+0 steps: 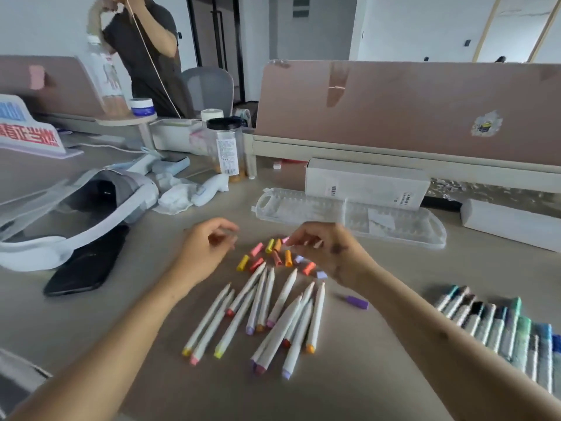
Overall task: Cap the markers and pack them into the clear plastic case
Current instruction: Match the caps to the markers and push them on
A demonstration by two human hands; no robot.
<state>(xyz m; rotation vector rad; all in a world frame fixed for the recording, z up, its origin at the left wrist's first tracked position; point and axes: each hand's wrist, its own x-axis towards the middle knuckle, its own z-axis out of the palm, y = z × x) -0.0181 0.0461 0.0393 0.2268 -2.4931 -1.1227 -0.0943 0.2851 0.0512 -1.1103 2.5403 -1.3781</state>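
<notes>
Capping underway; packing not begun.
Right hand (321,250) is pinching a pink cap (286,239), left hand (203,247) hovering empty; markers (261,311) are lying uncapped on the desk (145,238), capped row (498,329) alongside, clear case (349,220) unfilled beyond.

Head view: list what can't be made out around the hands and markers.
Head view only:
- Right hand: its fingers cover part of the loose caps; whether they pinch one is blurred.
- Capped markers: row cut off by the right edge, blurred.
- Clear case: near edge partly behind the right hand.
</notes>
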